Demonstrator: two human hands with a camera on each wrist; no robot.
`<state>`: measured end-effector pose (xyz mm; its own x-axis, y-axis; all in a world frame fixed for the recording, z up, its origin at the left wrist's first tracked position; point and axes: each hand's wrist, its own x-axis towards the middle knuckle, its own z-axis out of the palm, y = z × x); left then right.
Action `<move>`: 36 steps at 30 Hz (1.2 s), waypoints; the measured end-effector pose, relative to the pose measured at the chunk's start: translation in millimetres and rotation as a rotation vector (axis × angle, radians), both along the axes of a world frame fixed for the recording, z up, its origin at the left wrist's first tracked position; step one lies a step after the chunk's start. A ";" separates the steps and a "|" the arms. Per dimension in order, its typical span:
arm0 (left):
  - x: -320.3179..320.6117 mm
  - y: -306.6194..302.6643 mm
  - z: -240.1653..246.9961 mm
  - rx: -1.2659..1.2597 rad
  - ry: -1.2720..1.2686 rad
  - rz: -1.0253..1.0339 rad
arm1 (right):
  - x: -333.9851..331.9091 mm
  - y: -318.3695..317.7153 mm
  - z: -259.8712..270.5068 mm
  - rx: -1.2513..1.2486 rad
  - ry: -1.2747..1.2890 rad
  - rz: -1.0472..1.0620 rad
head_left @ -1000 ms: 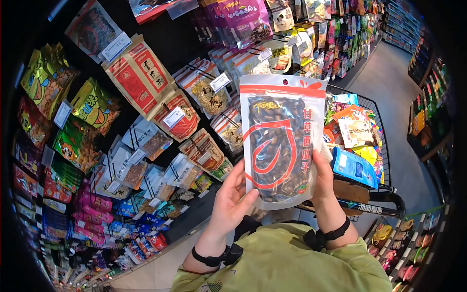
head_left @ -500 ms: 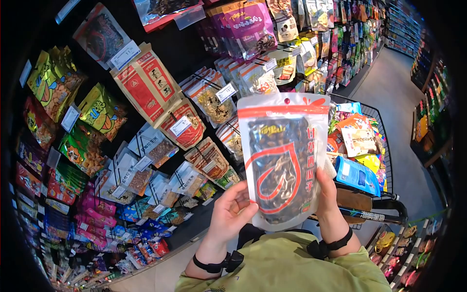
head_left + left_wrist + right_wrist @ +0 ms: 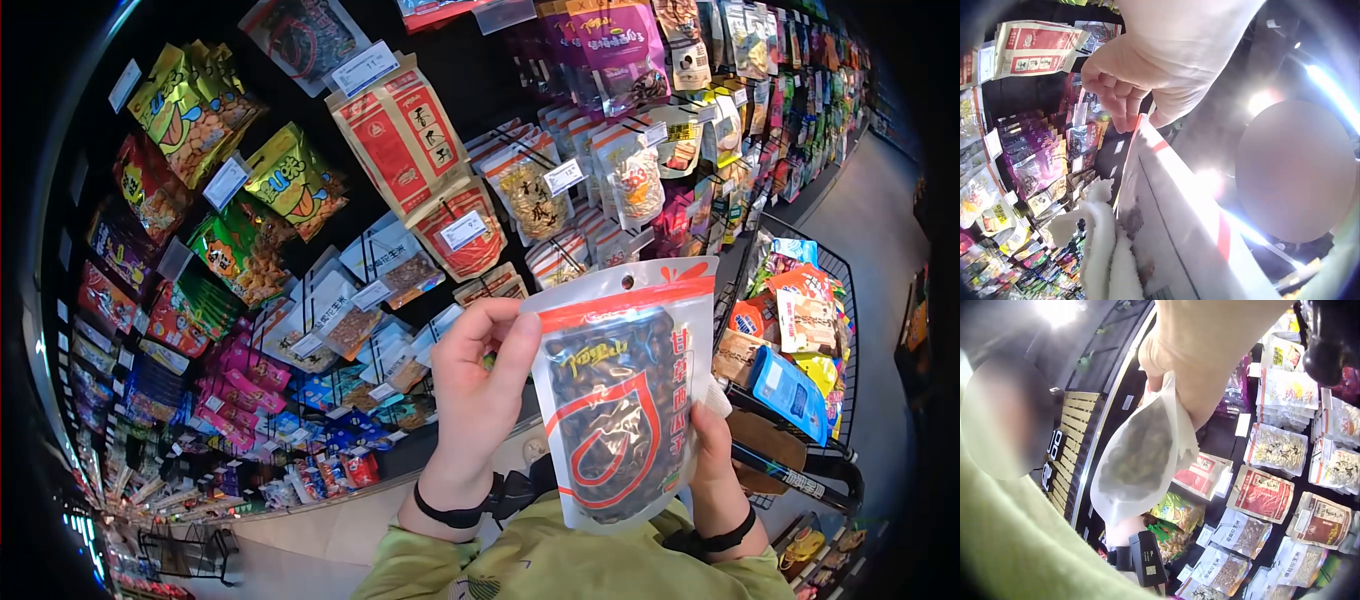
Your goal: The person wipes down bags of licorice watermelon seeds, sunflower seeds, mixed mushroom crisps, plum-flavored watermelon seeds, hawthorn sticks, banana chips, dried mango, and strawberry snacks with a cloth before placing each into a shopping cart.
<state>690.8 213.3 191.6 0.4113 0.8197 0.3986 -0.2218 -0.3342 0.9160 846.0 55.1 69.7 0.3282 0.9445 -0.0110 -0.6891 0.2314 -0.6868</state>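
Observation:
A clear-fronted bag of watermelon seeds (image 3: pixel 600 430) with a red band along its top is held up before the chest, tilted. My left hand (image 3: pixel 478 375) pinches its upper left corner between thumb and fingers; the left wrist view shows that hold on the bag's red-edged corner (image 3: pixel 1142 125). On the other side, my right hand (image 3: pixel 713 445) grips the bag's right edge, its fingers partly hidden behind. A crumpled white cloth or tissue (image 3: pixel 1100 231) sticks out behind the bag on the right hand's side. The bag's underside (image 3: pixel 1138 456), dark with seeds, faces the right wrist camera.
Snack bags hang on hooks across the dark rack ahead, among them red-and-tan pouches (image 3: pixel 400 145) and yellow bags (image 3: pixel 297 180). To the right stands a shopping cart with a black handle (image 3: pixel 800 482), loaded with packets including a blue one (image 3: pixel 790 393). An aisle floor (image 3: pixel 865 220) runs beyond.
My left hand has moved up from the bag's lower left side to its upper left corner. The bag sits lower and more tilted, and the head view has turned left.

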 end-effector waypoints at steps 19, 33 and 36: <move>3.3 -13.1 2.1 -0.104 -0.080 0.004 | -5.7 -0.7 0.1 0.040 0.015 0.037; 1.3 -12.9 -2.3 -0.170 -0.089 -0.019 | -3.0 -4.7 -6.2 0.044 -0.041 -0.007; 0.9 -12.4 -4.0 -0.181 -0.088 -0.034 | -4.0 -2.9 1.2 0.049 -0.018 0.003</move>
<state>691.8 200.9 187.6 0.4104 0.8673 0.2816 -0.3123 -0.1565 0.9370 842.0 52.2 70.8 0.3255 0.9447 0.0408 -0.6776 0.2631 -0.6867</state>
